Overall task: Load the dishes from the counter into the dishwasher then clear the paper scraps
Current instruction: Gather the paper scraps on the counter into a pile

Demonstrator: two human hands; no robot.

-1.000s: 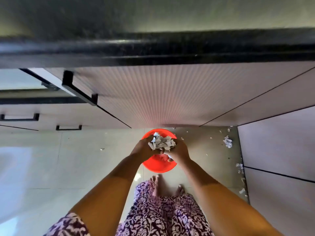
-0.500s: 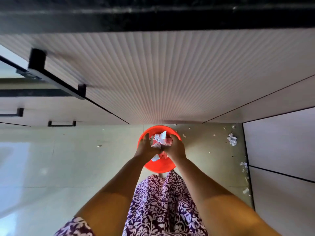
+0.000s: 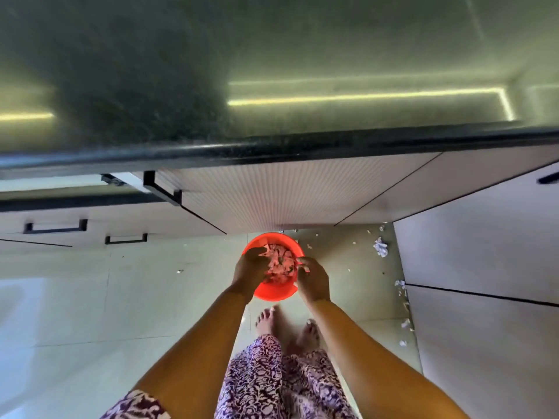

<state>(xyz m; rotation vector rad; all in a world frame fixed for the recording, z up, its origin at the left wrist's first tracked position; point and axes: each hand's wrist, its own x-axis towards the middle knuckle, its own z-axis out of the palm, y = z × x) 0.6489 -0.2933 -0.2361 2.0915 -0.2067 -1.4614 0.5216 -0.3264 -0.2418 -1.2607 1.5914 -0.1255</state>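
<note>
Your left hand (image 3: 252,267) and right hand (image 3: 313,279) hover over the red basin (image 3: 272,293) on the floor (image 3: 90,297), fingers loosely bent, gripping nothing I can make out. It holds paper scraps (image 3: 279,261); loose scraps (image 3: 380,246) along the floor's right edge are left.

One red bowl (image 3: 273,293). One heap of paper scraps (image 3: 279,263) inside it, pieces too bunched to count. Two hands: left hand (image 3: 251,267), right hand (image 3: 313,279). Two bare feet (image 3: 266,323). Four black cabinet handles (image 3: 56,227): three left, one far right. One crumpled wad (image 3: 380,247) on floor, right; tiny bits nearby uncountable.
</note>
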